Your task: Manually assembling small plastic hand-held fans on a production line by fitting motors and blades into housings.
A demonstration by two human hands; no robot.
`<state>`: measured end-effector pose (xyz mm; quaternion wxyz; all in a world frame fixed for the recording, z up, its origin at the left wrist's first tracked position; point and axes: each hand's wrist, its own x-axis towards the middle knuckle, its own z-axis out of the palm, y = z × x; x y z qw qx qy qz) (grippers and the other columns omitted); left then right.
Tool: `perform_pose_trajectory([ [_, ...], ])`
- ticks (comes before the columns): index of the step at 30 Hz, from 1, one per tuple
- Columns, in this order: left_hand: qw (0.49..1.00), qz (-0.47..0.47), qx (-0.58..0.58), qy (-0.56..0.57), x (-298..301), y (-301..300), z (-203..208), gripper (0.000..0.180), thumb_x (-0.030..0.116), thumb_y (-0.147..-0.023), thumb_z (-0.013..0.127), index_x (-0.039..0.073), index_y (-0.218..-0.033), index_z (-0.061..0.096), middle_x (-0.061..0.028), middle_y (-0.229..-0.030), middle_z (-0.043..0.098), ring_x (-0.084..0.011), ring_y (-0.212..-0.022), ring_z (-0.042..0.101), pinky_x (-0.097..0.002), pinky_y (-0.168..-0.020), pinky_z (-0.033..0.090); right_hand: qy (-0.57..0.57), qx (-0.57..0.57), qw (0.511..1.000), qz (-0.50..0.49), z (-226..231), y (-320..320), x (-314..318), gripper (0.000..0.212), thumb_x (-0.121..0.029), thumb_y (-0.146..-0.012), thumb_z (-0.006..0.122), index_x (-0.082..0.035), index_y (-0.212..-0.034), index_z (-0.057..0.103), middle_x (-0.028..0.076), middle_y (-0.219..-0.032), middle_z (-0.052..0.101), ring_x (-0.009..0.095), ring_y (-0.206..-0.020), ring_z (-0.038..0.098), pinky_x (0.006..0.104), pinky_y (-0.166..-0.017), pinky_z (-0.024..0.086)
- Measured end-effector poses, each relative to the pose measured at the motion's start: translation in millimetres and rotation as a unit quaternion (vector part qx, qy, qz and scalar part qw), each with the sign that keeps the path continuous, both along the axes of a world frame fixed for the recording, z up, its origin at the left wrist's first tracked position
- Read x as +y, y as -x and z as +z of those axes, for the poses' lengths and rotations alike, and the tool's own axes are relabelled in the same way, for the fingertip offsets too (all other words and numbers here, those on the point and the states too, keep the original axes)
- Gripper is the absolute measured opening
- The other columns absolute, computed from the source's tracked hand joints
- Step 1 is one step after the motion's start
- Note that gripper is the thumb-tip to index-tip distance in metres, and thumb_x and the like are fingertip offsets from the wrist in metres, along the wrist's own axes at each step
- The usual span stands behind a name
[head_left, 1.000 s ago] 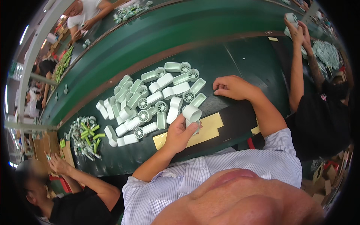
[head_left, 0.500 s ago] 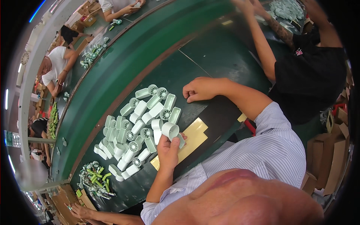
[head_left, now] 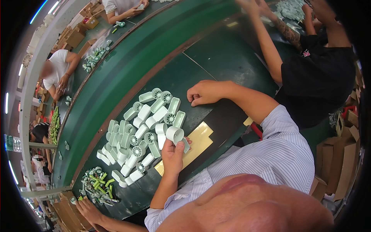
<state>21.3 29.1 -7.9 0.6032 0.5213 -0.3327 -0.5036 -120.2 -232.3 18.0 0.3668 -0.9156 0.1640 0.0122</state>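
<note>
I sit at a dark green counter (head_left: 228, 58) that runs alongside a long green conveyor belt (head_left: 127, 73) edged with a brown strip. A pale metal rail (head_left: 36, 81) borders the far side of the line. Brown cardboard boxes (head_left: 340, 154) stack up at my right, and more boxes (head_left: 75, 36) sit across the belt. Bright strip lights (head_left: 46, 9) glow along the upper left.

Left hand (head_left: 172, 156) is gripping a pale green fan housing (head_left: 176, 135) at the pile's (head_left: 141, 131) four o'clock edge; right hand (head_left: 205, 92) is resting fisted on the green table (head_left: 216, 58) at the pile's two o'clock.
</note>
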Motion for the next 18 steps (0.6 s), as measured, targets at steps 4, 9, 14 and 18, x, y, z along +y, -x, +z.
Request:
perform_pose_trajectory([
  [4, 1.000, 0.003, -0.002, 0.000, 0.3, 0.0, 1.7, 0.037, 0.025, -0.095, 0.056, 0.000, -0.123, 0.050, -0.0135, -0.103, 0.063, -0.0232, -0.092, 0.064, -0.0341, -0.075, 0.053, -0.005, -0.001, 1.000, 0.000, 2.2, -1.0, 0.5, 0.023, -0.026, -0.084, 0.066, -0.007, -0.095, 0.064, 0.007, -0.079, 0.066, 0.023, -0.076, 0.063, 0.0367, -0.068, 0.048],
  [9, 1.000, 0.003, -0.002, -0.010, 0.5, -0.3, 0.9, 0.037, 0.024, -0.096, 0.056, 0.000, -0.123, 0.049, -0.0136, -0.104, 0.062, -0.0233, -0.093, 0.063, -0.0345, -0.076, 0.053, -0.004, -0.002, 1.000, 0.002, -1.7, -1.6, -0.6, 0.023, -0.026, -0.084, 0.066, -0.007, -0.095, 0.064, 0.007, -0.079, 0.066, 0.024, -0.075, 0.063, 0.0368, -0.068, 0.048],
  [14, 1.000, 0.012, 0.017, -0.010, 1.3, -2.5, -0.6, 0.036, 0.021, -0.095, 0.059, -0.001, -0.122, 0.050, -0.0115, -0.103, 0.063, -0.0206, -0.093, 0.064, -0.0323, -0.077, 0.054, -0.004, 0.000, 1.000, 0.004, 0.0, -3.5, 0.3, 0.024, -0.027, -0.084, 0.066, -0.006, -0.096, 0.064, 0.008, -0.081, 0.066, 0.024, -0.076, 0.064, 0.0368, -0.069, 0.048],
  [18, 1.000, 0.011, 0.019, -0.001, 0.9, -2.2, 1.5, 0.035, 0.021, -0.094, 0.059, -0.001, -0.121, 0.050, -0.0119, -0.102, 0.063, -0.0214, -0.093, 0.065, -0.0325, -0.076, 0.054, -0.001, 0.005, 1.000, 0.002, -0.4, -3.9, 0.3, 0.023, -0.027, -0.084, 0.066, -0.008, -0.097, 0.064, 0.008, -0.082, 0.067, 0.024, -0.077, 0.064, 0.0370, -0.070, 0.049],
])
